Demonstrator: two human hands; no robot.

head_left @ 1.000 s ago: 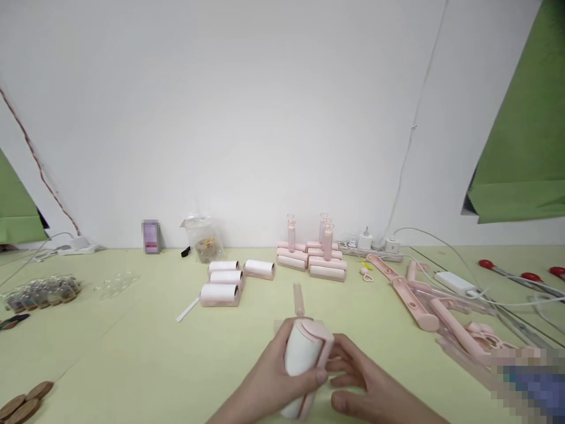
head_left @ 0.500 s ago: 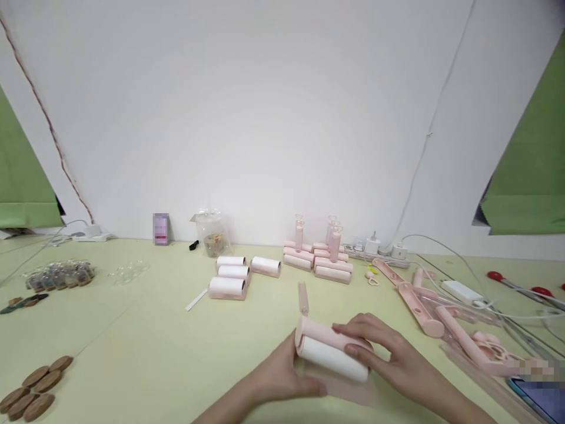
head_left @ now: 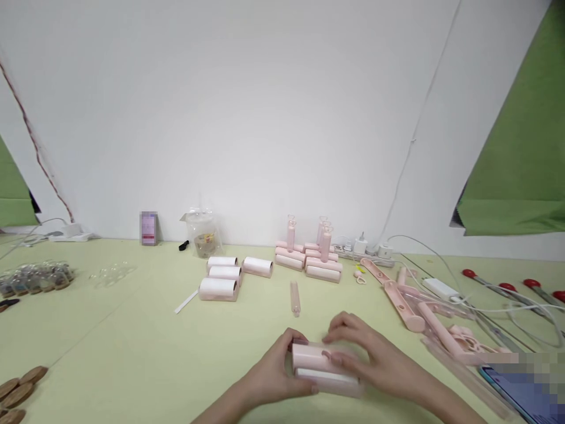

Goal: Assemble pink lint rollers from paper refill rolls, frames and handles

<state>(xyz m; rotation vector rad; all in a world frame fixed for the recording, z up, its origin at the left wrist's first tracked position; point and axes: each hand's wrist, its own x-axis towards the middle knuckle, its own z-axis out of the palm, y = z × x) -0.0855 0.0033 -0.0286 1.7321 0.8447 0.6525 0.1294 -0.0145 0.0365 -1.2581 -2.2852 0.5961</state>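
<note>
A pink lint roller case (head_left: 309,357) with a white roll (head_left: 329,380) showing along its front lies between both hands at the bottom centre. My left hand (head_left: 276,368) grips its left end, thumb in front and fingers behind. Across the top and right part of the case lies my right hand (head_left: 359,353), its fingers bent round it; the right end is blurred. Just beyond the hands is a clear pinkish tube (head_left: 295,298). Similar pink rollers (head_left: 323,270) stand in rows near the wall, with upright pink handles (head_left: 325,245) among them.
White rolls (head_left: 218,288) sit left of centre beside a white strip (head_left: 186,301). Loose pink parts (head_left: 401,306), cables and a phone (head_left: 516,391) lie at the right. A plastic bag (head_left: 203,235) stands by the wall. Wooden ovals (head_left: 18,393) are at the lower left.
The case has been lowered and turned more level, and its clear cover now shows behind the pink top. My right fingers have shifted along the top. The whole view has swung slightly right.
</note>
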